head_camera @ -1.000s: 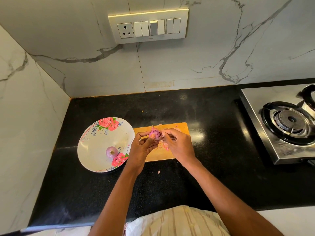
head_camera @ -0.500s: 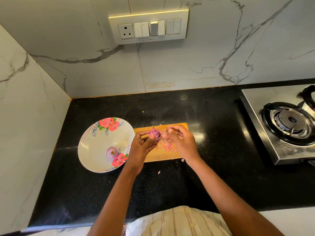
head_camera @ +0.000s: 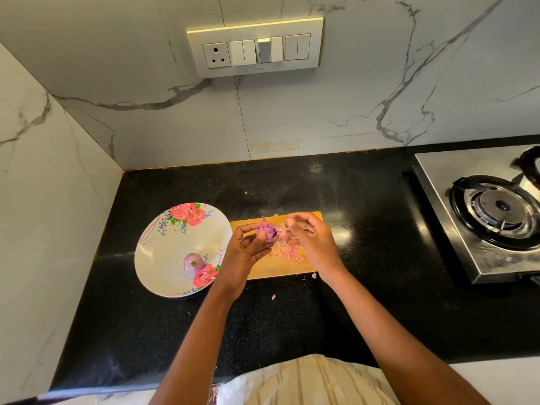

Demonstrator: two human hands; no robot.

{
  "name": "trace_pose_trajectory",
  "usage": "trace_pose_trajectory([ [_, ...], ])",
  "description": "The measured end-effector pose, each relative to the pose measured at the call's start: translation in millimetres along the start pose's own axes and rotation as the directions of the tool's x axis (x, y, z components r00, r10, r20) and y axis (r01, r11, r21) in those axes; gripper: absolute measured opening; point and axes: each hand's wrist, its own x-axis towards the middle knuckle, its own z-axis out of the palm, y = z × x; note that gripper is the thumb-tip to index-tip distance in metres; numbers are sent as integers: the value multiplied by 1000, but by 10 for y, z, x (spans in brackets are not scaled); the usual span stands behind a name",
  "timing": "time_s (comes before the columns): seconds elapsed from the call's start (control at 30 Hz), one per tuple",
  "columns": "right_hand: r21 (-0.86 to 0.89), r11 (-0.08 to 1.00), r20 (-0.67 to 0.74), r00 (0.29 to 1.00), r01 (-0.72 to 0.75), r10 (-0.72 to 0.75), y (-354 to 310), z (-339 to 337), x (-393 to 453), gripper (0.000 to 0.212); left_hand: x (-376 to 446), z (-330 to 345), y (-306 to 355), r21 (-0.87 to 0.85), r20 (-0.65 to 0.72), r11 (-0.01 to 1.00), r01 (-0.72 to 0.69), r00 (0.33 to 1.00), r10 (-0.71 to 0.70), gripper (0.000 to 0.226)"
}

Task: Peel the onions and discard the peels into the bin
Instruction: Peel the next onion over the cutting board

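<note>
Onion (head_camera: 267,232) sits pinched in the left hand (head_camera: 248,252), tip up, while the right hand (head_camera: 311,239), just beside it, pinches a peel scrap (head_camera: 290,221).

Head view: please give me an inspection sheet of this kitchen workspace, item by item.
Surface: black countertop, wooden cutting board beside floral plate.
Job's things: purple onion held above the board; second onion on the plate; peel pieces on the board. Bin: nothing seen.
Clutter: peel scraps on the countertop.
Hands: left hand grips the purple onion; right hand pinches a peel strip.
Cables: nothing seen.
Surroundings: marble wall, switch panel, gas stove at right.
</note>
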Motion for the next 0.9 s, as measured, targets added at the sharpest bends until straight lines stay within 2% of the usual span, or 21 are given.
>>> trace_pose_trajectory([
  [0.07,-28,999,63,997,43,-41,-11,39,-15,21,6,6,-5,21,-8,1000,-10,1000,10,50],
  [0.13,-80,993,59,995,84,-80,17,66,-20,23,8,11,-8,35,-1,999,-12,1000,12,51],
  [0.2,-49,997,3,998,66,-66,39,60,1,18,8,10,-11,29,8,1000,-3,1000,3,48],
  [0.3,-21,999,-115,992,-46,43,125,-18,86,10,4,-16,-25,-10,28,1000,11,1000,-10,36],
  [0.4,-246,963,-139,987,-109,76,277,-111,177,9,7,-32,-40,-44,42,999,17,999,-15,36],
  [0.5,-443,894,-75,997,-64,33,268,-107,137,19,2,-24,-34,-66,48,998,14,999,-11,41],
  [0.6,-348,935,30,998,61,-54,135,-41,64,15,0,-20,-29,-48,43,999,-7,999,9,48],
  [0.7,-191,978,126,990,79,-56,39,43,12,14,16,-27,-44,-26,28,999,-26,999,27,51],
  [0.9,-195,970,100,987,147,-129,66,74,-26,14,28,-16,-53,89,22,992,-84,996,83,51],
])
